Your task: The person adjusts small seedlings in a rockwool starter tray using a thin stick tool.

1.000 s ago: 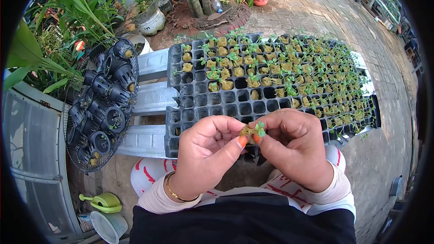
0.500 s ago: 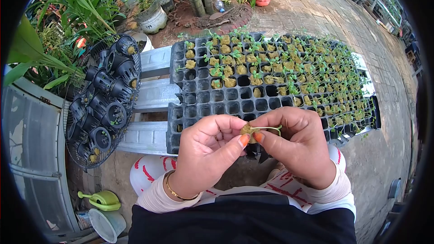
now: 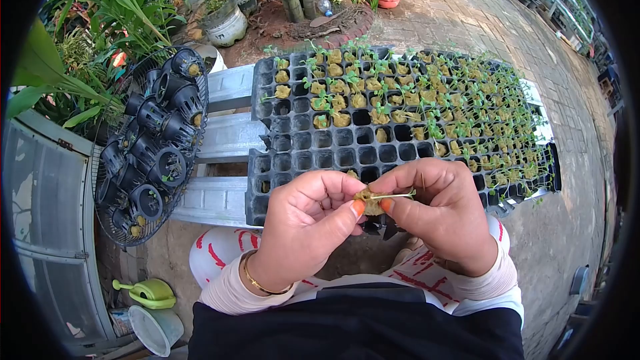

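Between my hands, over the near edge of a black seedling tray [image 3: 303, 160], is a seedling plug [image 3: 371, 206], a small brownish-yellow block with a pale stem lying out to the right. My left hand [image 3: 310, 217] pinches the plug's left side between thumb and fingers. On the other side, my right hand [image 3: 437, 210] has its thumb and forefinger closed at the plug and stem. The tray's right part is full of similar plugs with green sprouts [image 3: 467, 107]; several cells at its left and near side hold none. My fingers hide part of the plug.
A wire basket [image 3: 200, 127] of black net pots [image 3: 163, 167] sits left of the tray. Slatted metal bench boards [image 3: 230, 137] lie under the tray. On the floor at lower left are a green watering can [image 3: 150, 293] and a pale bucket [image 3: 157, 330]. Potted plants stand behind.
Both hands stay at the same place with the plug. The plug has turned slightly, showing more of its block between the thumbs, and the right thumb has shifted a little to the right.
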Demonstrator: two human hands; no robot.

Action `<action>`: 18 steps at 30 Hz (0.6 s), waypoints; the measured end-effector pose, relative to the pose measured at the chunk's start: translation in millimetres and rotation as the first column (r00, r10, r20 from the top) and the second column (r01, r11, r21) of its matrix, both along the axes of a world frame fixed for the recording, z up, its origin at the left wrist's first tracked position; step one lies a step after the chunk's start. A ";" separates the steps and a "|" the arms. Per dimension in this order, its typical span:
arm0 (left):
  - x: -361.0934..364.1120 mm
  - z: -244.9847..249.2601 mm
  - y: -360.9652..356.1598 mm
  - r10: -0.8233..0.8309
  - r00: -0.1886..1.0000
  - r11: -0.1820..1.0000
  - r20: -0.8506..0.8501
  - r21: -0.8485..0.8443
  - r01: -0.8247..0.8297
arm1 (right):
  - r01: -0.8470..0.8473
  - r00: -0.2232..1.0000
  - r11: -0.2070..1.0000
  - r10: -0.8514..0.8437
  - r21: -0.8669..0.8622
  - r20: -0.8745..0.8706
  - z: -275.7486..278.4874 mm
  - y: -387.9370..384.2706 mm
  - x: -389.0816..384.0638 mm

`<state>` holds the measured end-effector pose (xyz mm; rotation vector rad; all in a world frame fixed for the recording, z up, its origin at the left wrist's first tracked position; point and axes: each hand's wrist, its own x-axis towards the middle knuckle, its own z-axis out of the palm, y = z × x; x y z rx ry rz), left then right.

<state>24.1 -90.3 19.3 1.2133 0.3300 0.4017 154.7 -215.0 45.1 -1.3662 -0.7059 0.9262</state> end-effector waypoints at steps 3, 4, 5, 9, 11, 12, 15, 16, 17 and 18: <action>-1.1 -0.2 1.1 -0.012 1.000 1.000 0.004 -0.013 0.012 | -0.026 0.999 0.999 0.026 -0.019 -0.033 0.5 -1.3 2.7; -1.6 0.5 1.6 -0.024 1.000 0.999 0.000 -0.035 0.024 | -0.026 0.999 0.999 0.025 -0.019 -0.033 0.4 -1.6 3.5; -2.0 1.1 1.8 -0.036 0.999 0.998 -0.003 -0.056 0.035 | -0.035 0.997 0.999 0.033 -0.025 -0.071 0.3 -1.9 4.2; -3.2 1.6 1.7 -0.040 0.999 0.997 -0.013 -0.072 0.039 | -0.062 0.990 0.998 0.058 -0.028 -0.125 -3.0 -3.2 7.9; -3.9 1.9 2.6 -0.062 0.998 0.993 0.003 -0.101 0.062 | -0.070 0.985 0.997 0.067 -0.012 -0.159 -3.0 -3.6 9.0; -4.3 1.6 2.6 -0.063 0.998 0.993 0.002 -0.101 0.063 | -0.078 0.979 0.997 0.077 0.004 -0.191 -3.0 -3.8 9.2; -4.8 0.8 2.1 -0.062 0.998 0.991 0.006 -0.118 0.062 | -0.066 0.968 0.998 0.070 0.021 -0.241 -3.5 -3.6 8.8; -4.6 0.8 1.7 -0.058 0.998 0.990 0.024 -0.128 0.060 | -0.066 0.968 0.998 0.070 0.022 -0.241 -3.3 -3.3 7.8; -4.5 1.0 1.6 -0.054 0.998 0.989 0.042 -0.137 0.059 | -0.040 0.977 0.999 0.046 0.036 -0.209 -3.3 -3.0 6.0; -4.5 1.5 1.6 -0.054 0.998 0.989 0.042 -0.137 0.059 | -0.014 0.984 0.999 0.022 0.051 -0.177 -3.3 -3.3 4.7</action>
